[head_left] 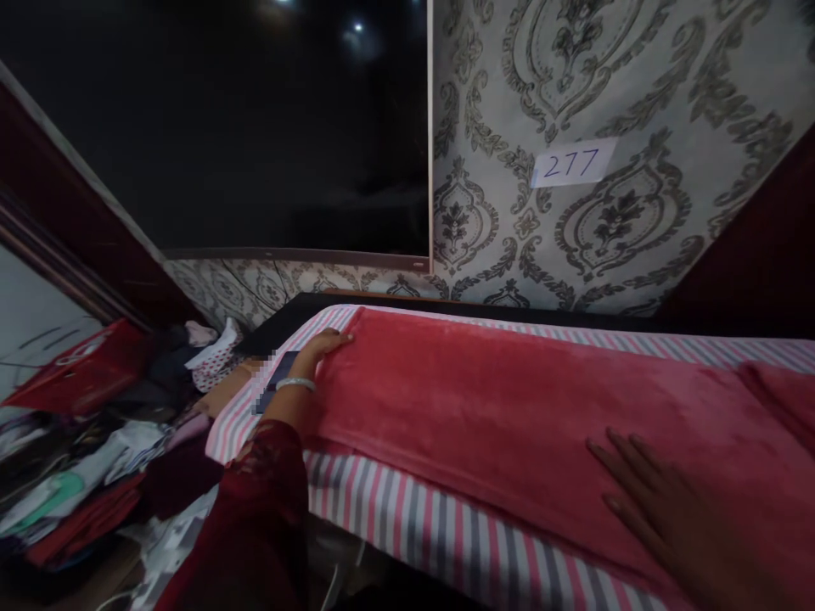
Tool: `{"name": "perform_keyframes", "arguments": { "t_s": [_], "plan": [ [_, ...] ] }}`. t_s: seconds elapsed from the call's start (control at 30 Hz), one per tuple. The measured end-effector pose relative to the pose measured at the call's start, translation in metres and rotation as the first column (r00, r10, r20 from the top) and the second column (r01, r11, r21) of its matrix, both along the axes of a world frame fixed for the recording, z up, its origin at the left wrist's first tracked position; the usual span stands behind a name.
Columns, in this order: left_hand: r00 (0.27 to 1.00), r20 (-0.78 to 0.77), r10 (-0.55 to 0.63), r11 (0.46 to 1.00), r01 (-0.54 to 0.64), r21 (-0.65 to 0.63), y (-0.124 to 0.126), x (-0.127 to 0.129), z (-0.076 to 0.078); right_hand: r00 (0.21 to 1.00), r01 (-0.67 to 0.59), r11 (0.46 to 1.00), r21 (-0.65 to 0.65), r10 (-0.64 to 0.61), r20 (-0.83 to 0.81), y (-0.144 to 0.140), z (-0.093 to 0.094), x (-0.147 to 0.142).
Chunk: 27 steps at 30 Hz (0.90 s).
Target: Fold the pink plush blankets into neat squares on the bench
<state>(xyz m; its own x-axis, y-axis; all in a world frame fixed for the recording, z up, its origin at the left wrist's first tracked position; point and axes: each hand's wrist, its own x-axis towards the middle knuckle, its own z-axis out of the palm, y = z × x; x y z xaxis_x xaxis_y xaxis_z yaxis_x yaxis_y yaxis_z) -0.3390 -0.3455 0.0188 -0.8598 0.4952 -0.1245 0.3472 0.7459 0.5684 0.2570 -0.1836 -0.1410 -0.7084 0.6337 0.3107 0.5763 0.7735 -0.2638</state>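
A long red plush blanket (471,382) lies folded into a flat strip on a pink, grey and white striped cloth (407,509). At the blanket's far left end, my left hand (324,344) has its fingers bent together on the edge. A pale bracelet circles that wrist, and part of the grip is hidden. Towards the right, my right hand (668,509) rests flat with fingers spread on the blanket's upper side. A thicker layer of the red fabric (780,399) shows at the right border. Beside my left wrist is a dark flat object (277,382), partly blurred out.
Behind the striped cloth runs a black surface (273,327) against the patterned wall. A large dark television (255,127) hangs above it, with a paper marked 277 (573,163) to its right. Piled clothes (95,475) and a red bag (82,365) are at the left.
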Motion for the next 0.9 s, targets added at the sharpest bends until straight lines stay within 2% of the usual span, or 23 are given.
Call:
{"name": "perform_keyframes", "arguments": {
  "t_s": [0.17, 0.27, 0.37, 0.43, 0.5, 0.57, 0.63, 0.7, 0.77, 0.83, 0.9],
  "plan": [
    [0.975, 0.222, -0.023, 1.000, 0.021, 0.013, -0.043, 0.025, 0.009, 0.999, -0.014, 0.999, 0.032, 0.015, -0.033, 0.001, 0.001, -0.006],
    [0.957, 0.290, -0.029, 0.999, 0.017, 0.044, -0.065, 0.039, 0.016, 1.000, 0.006, 0.999, 0.043, -0.006, -0.004, -0.001, 0.002, -0.011],
    [0.941, 0.330, -0.076, 0.994, 0.045, 0.101, -0.076, 0.053, 0.025, 1.000, 0.029, 0.999, 0.016, -0.029, 0.010, -0.002, 0.008, -0.015],
    [0.932, 0.334, -0.141, 0.983, 0.093, 0.156, -0.072, 0.062, 0.036, 1.000, 0.026, 0.999, -0.048, -0.026, -0.002, -0.002, 0.016, -0.017],
    [0.927, 0.308, -0.216, 0.964, 0.153, 0.215, -0.058, 0.073, 0.051, 0.996, 0.011, 0.990, -0.139, -0.023, -0.082, 0.000, 0.026, -0.017],
    [0.918, 0.262, -0.298, 0.937, 0.229, 0.264, -0.036, 0.088, 0.069, 0.965, 0.012, 0.970, -0.243, -0.075, -0.251, 0.003, 0.038, -0.017],
    [0.898, 0.208, -0.388, 0.900, 0.321, 0.295, -0.007, 0.110, 0.086, 0.876, 0.035, 0.939, -0.342, -0.193, -0.442, 0.005, 0.051, -0.020],
    [0.868, 0.141, -0.476, 0.855, 0.420, 0.304, 0.025, 0.141, 0.097, 0.764, 0.007, 0.903, -0.430, -0.283, -0.579, 0.007, 0.065, -0.029],
    [0.829, 0.055, -0.556, 0.804, 0.520, 0.290, 0.055, 0.179, 0.100, 0.679, -0.115, 0.848, -0.517, -0.313, -0.664, 0.009, 0.077, -0.043],
    [0.775, -0.017, -0.631, 0.750, 0.615, 0.244, 0.079, 0.221, 0.091, 0.616, -0.272, 0.727, -0.631, -0.372, -0.694, 0.011, 0.086, -0.059],
    [0.712, -0.050, -0.700, 0.697, 0.697, 0.169, 0.096, 0.263, 0.070, 0.579, -0.369, 0.547, -0.752, -0.498, -0.646, 0.013, 0.090, -0.072]
  ]
}}
